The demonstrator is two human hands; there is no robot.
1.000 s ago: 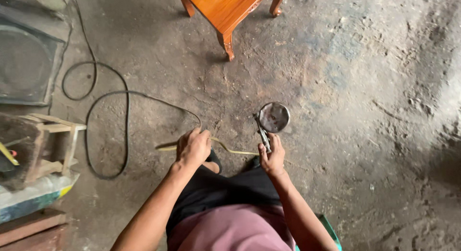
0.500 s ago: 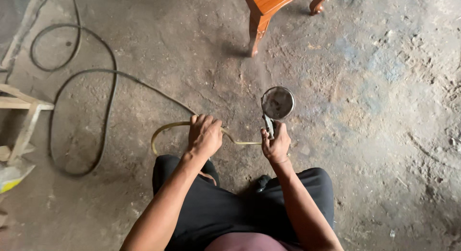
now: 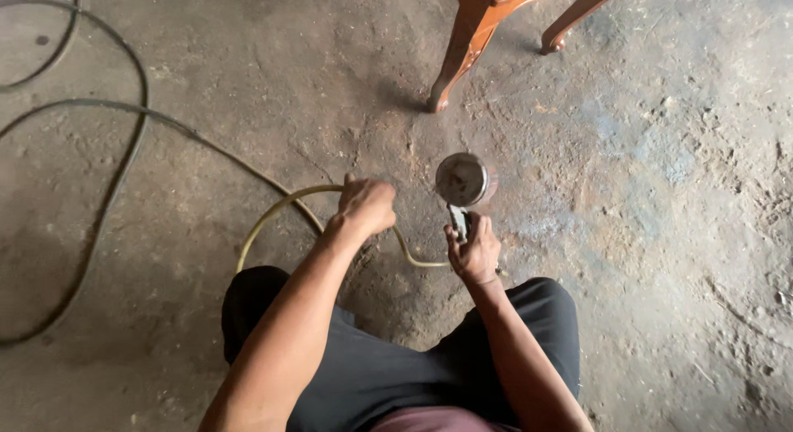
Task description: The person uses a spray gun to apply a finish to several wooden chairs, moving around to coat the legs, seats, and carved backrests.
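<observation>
Centre of frame: my right hand [image 3: 473, 252] is closed around the grip of a spray gun [image 3: 461, 192], fingers wrapped on the handle. The gun's long axis runs up the frame from the hand, and its round metal cup sits at the top end, lid facing the camera, just above the knuckles. Which way the nozzle points I cannot tell; the cup hides it.

My left hand [image 3: 364, 206] sits left of centre, level with the cup, closed over a yellowish air hose [image 3: 273, 217]. The hose arcs from lower left, up over and through the left fist, then dips in a shallow curve along the floor and runs right into the base of the gun under the right hand. The two hands are near each other, not touching.

Upper left: a dark cable [image 3: 124, 163] loops across the concrete floor [image 3: 661, 192] and passes close behind the hose.

Top centre: turned orange-brown wooden furniture legs [image 3: 462, 48], well apart from the gun.

Bottom: my knees in black trousers [image 3: 388, 374].
</observation>
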